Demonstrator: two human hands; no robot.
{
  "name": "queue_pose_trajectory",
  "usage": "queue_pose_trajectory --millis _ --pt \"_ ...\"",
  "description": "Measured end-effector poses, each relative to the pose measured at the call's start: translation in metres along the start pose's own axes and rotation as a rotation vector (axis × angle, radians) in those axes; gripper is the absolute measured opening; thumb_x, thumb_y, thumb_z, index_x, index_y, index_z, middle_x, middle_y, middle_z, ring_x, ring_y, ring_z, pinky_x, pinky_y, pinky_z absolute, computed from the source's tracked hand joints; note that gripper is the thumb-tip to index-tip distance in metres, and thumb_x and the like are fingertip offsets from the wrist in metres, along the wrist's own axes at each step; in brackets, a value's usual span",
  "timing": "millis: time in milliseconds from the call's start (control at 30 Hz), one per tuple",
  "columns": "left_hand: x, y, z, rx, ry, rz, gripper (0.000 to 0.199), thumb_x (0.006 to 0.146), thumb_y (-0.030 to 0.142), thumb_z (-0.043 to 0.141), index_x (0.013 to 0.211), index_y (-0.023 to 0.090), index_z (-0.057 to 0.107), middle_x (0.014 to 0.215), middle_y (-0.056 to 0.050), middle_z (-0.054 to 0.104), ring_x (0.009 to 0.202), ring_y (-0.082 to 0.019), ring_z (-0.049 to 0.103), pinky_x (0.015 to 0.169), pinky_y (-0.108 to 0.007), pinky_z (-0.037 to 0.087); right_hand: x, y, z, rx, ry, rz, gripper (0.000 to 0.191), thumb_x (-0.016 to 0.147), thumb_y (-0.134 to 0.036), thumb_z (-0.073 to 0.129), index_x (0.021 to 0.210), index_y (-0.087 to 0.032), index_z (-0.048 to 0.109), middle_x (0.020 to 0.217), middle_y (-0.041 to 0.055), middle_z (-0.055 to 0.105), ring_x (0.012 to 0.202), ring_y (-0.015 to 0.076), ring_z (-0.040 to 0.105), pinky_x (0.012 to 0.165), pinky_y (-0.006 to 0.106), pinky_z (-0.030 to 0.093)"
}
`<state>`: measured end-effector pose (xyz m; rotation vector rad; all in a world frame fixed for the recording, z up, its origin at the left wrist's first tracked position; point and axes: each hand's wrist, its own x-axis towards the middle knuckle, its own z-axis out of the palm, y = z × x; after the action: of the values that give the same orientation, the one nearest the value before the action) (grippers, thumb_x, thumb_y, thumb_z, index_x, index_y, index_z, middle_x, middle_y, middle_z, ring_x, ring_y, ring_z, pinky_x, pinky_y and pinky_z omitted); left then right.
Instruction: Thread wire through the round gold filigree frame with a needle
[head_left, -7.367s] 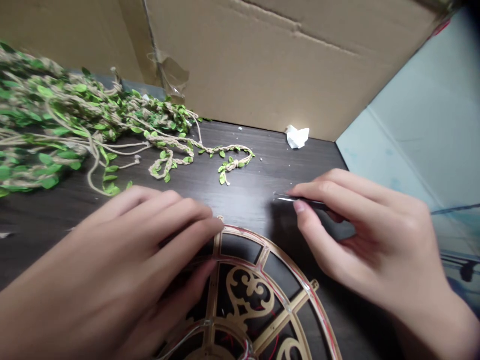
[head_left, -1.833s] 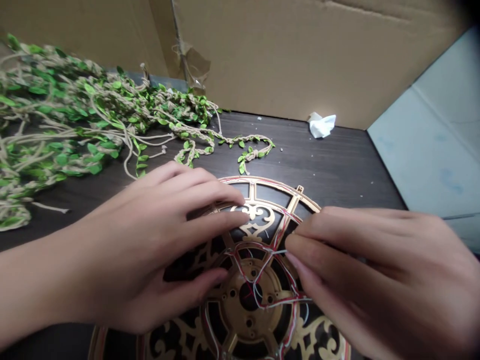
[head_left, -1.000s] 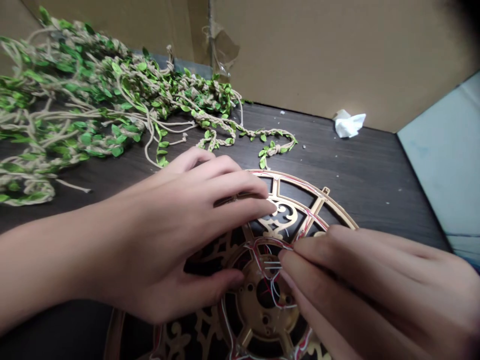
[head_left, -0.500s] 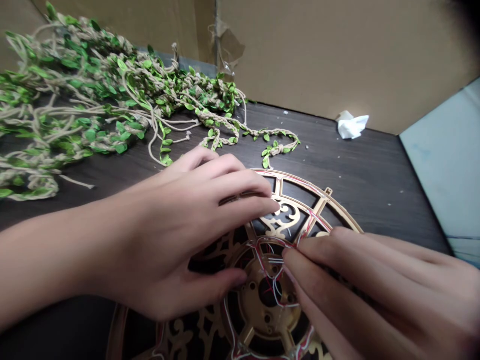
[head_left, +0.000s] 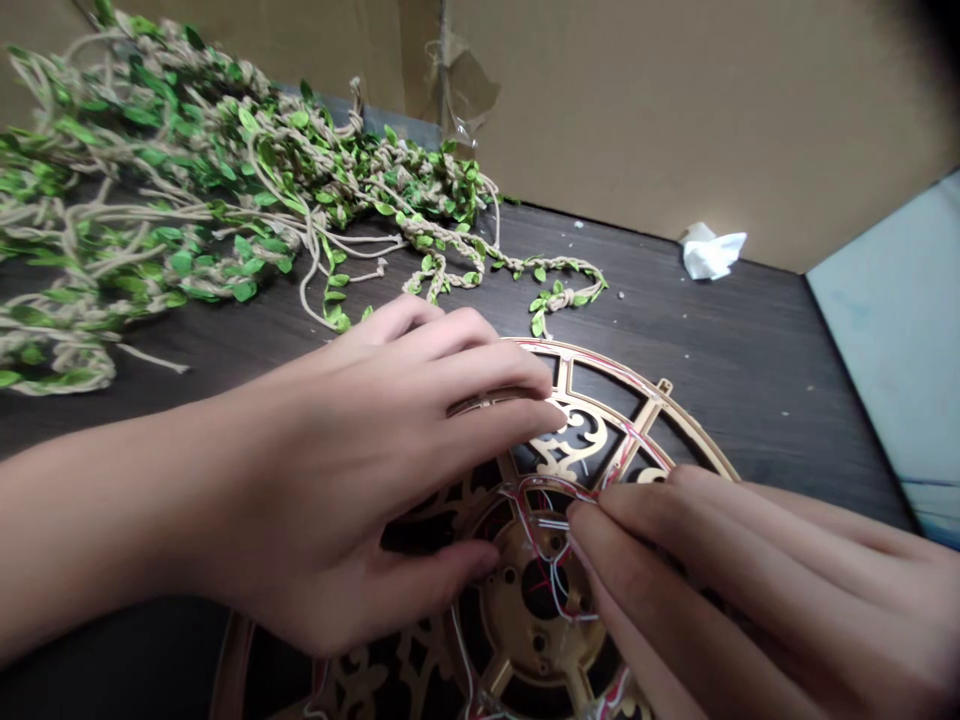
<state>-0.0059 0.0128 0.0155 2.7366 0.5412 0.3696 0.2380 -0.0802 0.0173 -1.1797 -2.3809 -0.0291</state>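
A round gold openwork frame (head_left: pixel 517 640), with spokes and scroll ornaments, lies flat on the dark table. Thin red and white wires (head_left: pixel 553 482) run along its rings and across the hub. My left hand (head_left: pixel 390 440) is spread over the frame's upper left, its fingertips on the outer part and its thumb beside the hub. On the right, my right hand (head_left: pixel 720 580) has thumb and forefinger pinched at the inner ring, where the wires pass between or under the fingertips. Both hands hide parts of the frame.
A heap of braided cord garlands with green leaves (head_left: pixel 322 160) covers the table's back left. Cardboard (head_left: pixel 675 110) walls the back. A crumpled white tissue (head_left: pixel 711 252) lies against it, and a pale panel (head_left: pixel 900 310) stands at the right.
The whole view has shifted slightly, so things sit a little further right. Both hands keep nearly the same places on the frame, and the right hand's pinch is unchanged.
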Motion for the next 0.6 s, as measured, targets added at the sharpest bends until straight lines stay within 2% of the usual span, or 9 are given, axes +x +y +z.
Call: queue_pose_trajectory --millis 133,300,433,600 --pt "0.0002 -0.0005 0.0003 0.004 -0.002 0.008 0.051 0.084 0.039 0.066 0.131 0.021 0.057 0.14 -0.011 0.058 0.123 -0.035 0.053 0.103 -0.055 0.043 0.0077 0.0009 -0.0021 0.019 -0.028 -0.059 0.014 0.087 -0.009 0.065 0.08 -0.019 0.073 0.077 -0.0009 0.074 0.062 0.0137 0.064 0.06 0.033 0.044" --pt "0.0023 -0.001 0.0002 0.028 -0.015 0.017 0.053 0.084 0.04 0.066 0.133 0.022 0.056 0.142 -0.01 0.057 0.124 -0.035 0.053 0.102 -0.055 0.044 0.0114 0.0003 -0.0024 0.03 -0.031 0.008 0.019 0.084 -0.006 0.063 0.074 -0.019 0.073 0.073 -0.0007 0.075 0.065 0.0144 0.069 0.061 0.03 0.05" --pt "0.0013 -0.0004 0.0 0.053 -0.03 0.023 0.055 0.087 0.043 0.064 0.136 0.022 0.056 0.144 -0.01 0.056 0.124 -0.036 0.053 0.101 -0.055 0.044 0.0105 0.0009 -0.0031 0.054 -0.071 0.042 0.018 0.084 -0.01 0.065 0.071 -0.021 0.072 0.068 -0.0043 0.073 0.058 0.0114 0.067 0.06 0.028 0.05" --pt "-0.0005 0.0 0.0007 0.069 -0.031 0.019 0.051 0.087 0.046 0.063 0.133 0.023 0.058 0.142 -0.01 0.058 0.123 -0.036 0.054 0.102 -0.056 0.043 0.01 -0.0014 -0.0017 0.049 -0.026 0.089 0.02 0.086 -0.011 0.067 0.069 -0.022 0.072 0.067 -0.005 0.073 0.058 0.0103 0.066 0.06 0.029 0.047"
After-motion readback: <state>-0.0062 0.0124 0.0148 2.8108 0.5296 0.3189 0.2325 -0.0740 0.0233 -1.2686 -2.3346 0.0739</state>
